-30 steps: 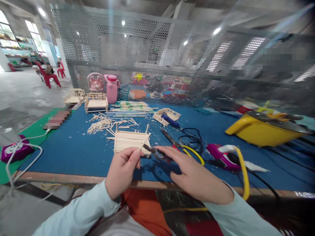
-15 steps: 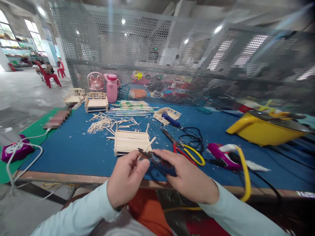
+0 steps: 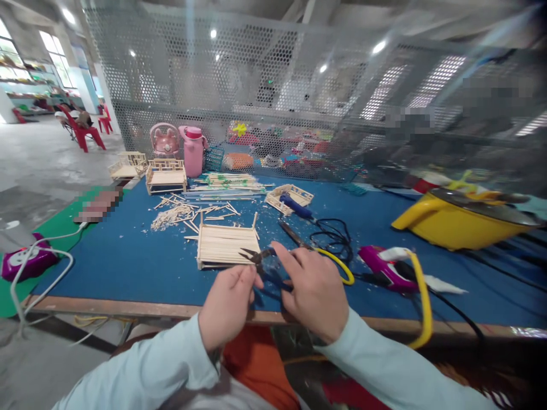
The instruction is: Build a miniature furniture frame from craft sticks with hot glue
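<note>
My right hand (image 3: 314, 290) grips small cutters (image 3: 260, 262) with dark blue handles, their jaws pointing left over the table's front edge. My left hand (image 3: 228, 302) is closed right beside those jaws, fingers pinched on a thin wooden stick that the fingers now almost hide. Just behind both hands lies a flat panel of glued wooden sticks (image 3: 226, 245) on the blue table mat (image 3: 128, 256). Both sleeves are pale blue.
Scissors with a yellow handle (image 3: 339, 265), a black cable (image 3: 331, 236) and a purple glue gun (image 3: 384, 266) lie right of my hands. A yellow pot (image 3: 457, 225) stands far right. Loose sticks (image 3: 175, 215), small wooden benches (image 3: 166, 176), a pink bottle (image 3: 194, 151) and a mesh wall are behind.
Both hands have drawn closer together and towards me. The stick that stuck out of my left hand is now nearly hidden at the cutters' jaws.
</note>
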`<move>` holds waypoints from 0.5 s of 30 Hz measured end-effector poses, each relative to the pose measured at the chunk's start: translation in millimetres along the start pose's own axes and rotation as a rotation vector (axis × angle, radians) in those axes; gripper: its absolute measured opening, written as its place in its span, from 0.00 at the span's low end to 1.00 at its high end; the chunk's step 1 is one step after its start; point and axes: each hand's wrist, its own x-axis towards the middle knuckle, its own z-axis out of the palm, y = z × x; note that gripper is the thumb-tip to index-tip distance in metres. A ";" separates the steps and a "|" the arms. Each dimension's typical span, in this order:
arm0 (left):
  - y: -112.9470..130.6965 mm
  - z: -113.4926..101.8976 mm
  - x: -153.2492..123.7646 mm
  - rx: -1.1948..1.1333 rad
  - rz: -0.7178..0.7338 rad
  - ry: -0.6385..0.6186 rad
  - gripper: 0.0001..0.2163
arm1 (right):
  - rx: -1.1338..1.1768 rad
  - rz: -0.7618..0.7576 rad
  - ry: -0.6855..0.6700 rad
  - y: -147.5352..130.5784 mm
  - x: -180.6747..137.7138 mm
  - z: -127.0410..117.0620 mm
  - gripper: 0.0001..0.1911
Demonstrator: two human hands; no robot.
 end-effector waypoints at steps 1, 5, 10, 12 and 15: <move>0.1 1.2 -2.7 0.019 0.022 -0.038 0.17 | 0.028 0.033 -0.004 5.8 3.8 -2.6 0.30; 5.1 0.5 -18.1 0.140 0.139 -0.155 0.17 | 0.128 0.296 -0.170 32.0 22.0 -12.5 0.24; 17.2 -8.2 -29.2 0.240 0.146 -0.279 0.15 | -0.006 0.482 -0.561 49.7 48.7 -1.2 0.22; 23.1 -12.5 -30.5 0.305 0.143 -0.415 0.16 | -0.044 0.518 -0.582 52.2 59.9 12.2 0.23; 30.3 -19.0 -31.2 0.447 0.190 -0.531 0.14 | -0.035 0.547 -0.580 54.4 75.8 34.6 0.23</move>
